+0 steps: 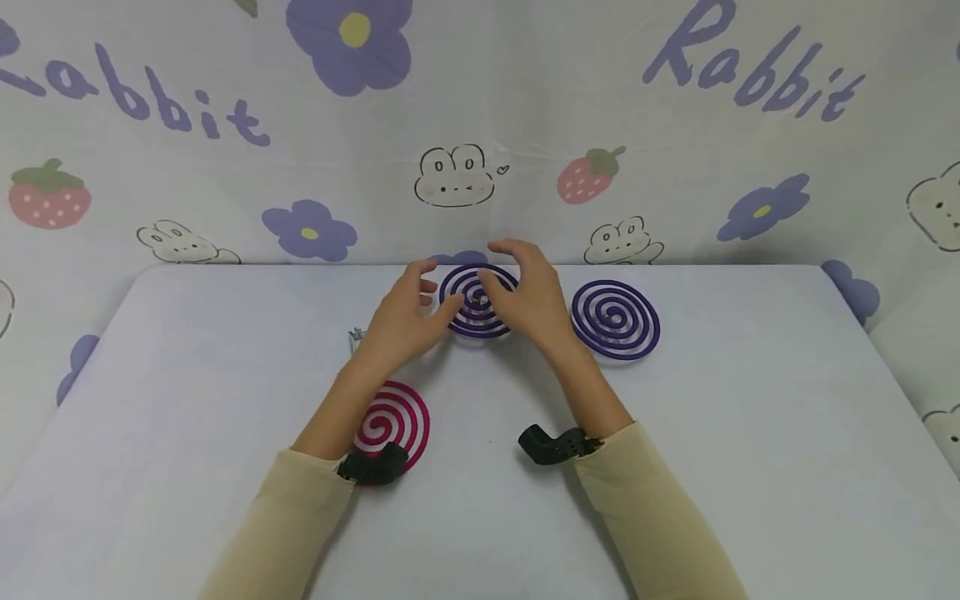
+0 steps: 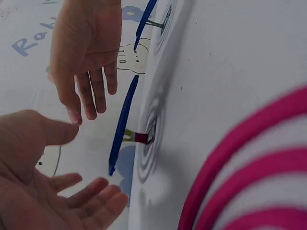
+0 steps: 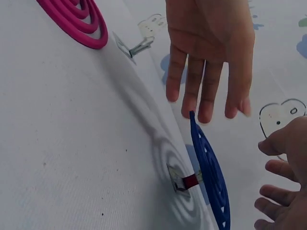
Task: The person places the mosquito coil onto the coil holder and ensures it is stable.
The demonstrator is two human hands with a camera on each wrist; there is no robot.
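Note:
A dark blue mosquito coil [image 1: 477, 296] is raised above the white table at the back centre, held up by a small metal stand [image 2: 149, 134] with a dark red part. My left hand [image 1: 405, 323] is at its left side, fingers spread and slightly bent. On the other side, my right hand [image 1: 534, 298] faces it with thumb and fingers apart. Both wrist views show gaps between most of the fingers and the coil [image 3: 213, 177]; the left fingertips overlap its upper edge in the right wrist view, and contact there cannot be told.
Another dark blue coil [image 1: 615, 315] stands raised to the right. A pink coil [image 1: 381, 427] is partly hidden under the left forearm. Behind it, a bare metal stand [image 3: 136, 48] sits on the table [image 1: 750, 433]. A patterned cloth [image 1: 525, 108] hangs behind.

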